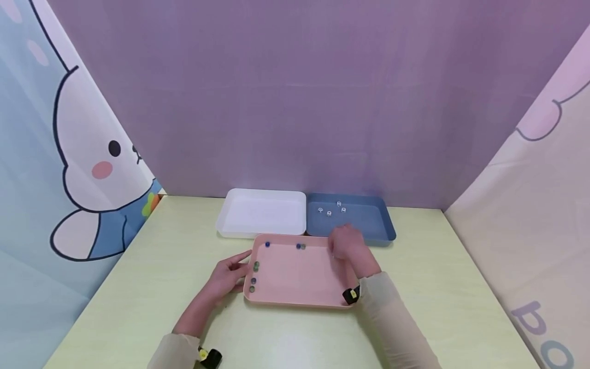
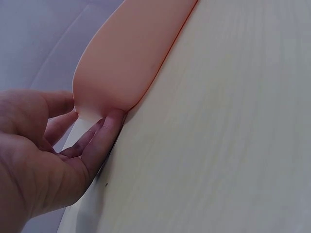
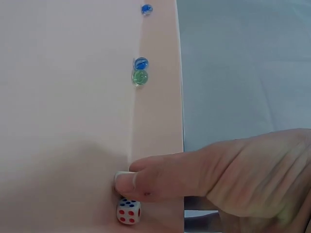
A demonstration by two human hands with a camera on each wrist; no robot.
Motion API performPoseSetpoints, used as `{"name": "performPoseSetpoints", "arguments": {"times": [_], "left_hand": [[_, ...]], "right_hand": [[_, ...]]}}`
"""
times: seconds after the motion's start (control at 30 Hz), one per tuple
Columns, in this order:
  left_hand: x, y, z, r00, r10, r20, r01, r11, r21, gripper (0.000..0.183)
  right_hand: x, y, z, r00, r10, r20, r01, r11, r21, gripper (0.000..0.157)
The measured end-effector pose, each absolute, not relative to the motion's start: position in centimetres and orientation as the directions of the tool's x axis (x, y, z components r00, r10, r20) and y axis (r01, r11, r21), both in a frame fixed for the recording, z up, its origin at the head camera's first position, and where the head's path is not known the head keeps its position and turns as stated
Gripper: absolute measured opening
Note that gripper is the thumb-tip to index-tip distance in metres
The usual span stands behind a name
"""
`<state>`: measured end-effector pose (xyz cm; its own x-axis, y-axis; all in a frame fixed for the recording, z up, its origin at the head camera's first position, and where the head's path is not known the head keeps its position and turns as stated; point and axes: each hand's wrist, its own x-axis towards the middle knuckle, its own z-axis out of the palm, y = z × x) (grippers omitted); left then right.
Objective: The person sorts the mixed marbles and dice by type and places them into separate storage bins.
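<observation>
The pink tray (image 1: 295,277) lies in front and holds several glass marbles. My left hand (image 1: 227,277) is at its left side; in the left wrist view, extended fingers (image 2: 104,138) touch the outer wall and lower edge. My right hand (image 1: 348,243) reaches over the far right rim. In the right wrist view, its thumb (image 3: 160,182) points down inside the wall, right beside a white die (image 3: 128,212) with red and blue dots. I cannot tell whether the fingertips pinch a die. Blue marbles (image 3: 141,63) and a green marble (image 3: 140,77) lie along that wall.
Behind the pink tray stand a white tray (image 1: 262,212) and, on its right, a blue tray (image 1: 369,220) holding several dice (image 1: 329,213). More marbles (image 1: 256,265) line the pink tray's left wall. A purple cloth (image 1: 295,102) hangs behind the table (image 1: 461,307).
</observation>
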<state>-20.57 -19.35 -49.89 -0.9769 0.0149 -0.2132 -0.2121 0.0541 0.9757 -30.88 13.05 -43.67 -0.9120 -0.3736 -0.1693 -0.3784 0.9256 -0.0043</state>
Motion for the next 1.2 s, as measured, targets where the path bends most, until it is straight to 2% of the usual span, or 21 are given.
{"name": "performPoseSetpoints", "arguments": {"times": [0.23, 0.4, 0.6, 0.83, 1.2], "left_hand": [[-20.6, -19.3, -50.0, -0.977, 0.019, -0.214, -0.212, 0.049, 0.976, 0.048], [-20.6, -19.4, -50.1, -0.976, 0.019, -0.219, -0.217, 0.062, 0.974, 0.049], [-20.6, -19.3, -50.0, -0.978, 0.016, -0.210, -0.209, 0.046, 0.977, 0.049], [-20.6, -19.4, -49.9, -0.976, 0.009, -0.217, -0.216, 0.041, 0.975, 0.049], [-20.6, -19.4, -50.2, -0.978, 0.010, -0.207, -0.206, 0.046, 0.977, 0.050]], "right_hand": [[-30.7, 12.8, -43.8, -0.909, -0.390, -0.148, -0.396, 0.918, 0.017, 0.024], [-30.4, 12.6, -43.2, -0.903, -0.406, -0.142, -0.405, 0.914, -0.038, 0.025], [-30.7, 13.0, -42.7, -0.899, -0.431, -0.084, -0.399, 0.882, -0.251, 0.016], [-31.2, 13.8, -42.8, -0.848, -0.529, 0.024, -0.459, 0.712, -0.532, 0.010], [-31.4, 14.9, -43.4, -0.881, -0.458, 0.116, -0.372, 0.521, -0.768, 0.014]]}}
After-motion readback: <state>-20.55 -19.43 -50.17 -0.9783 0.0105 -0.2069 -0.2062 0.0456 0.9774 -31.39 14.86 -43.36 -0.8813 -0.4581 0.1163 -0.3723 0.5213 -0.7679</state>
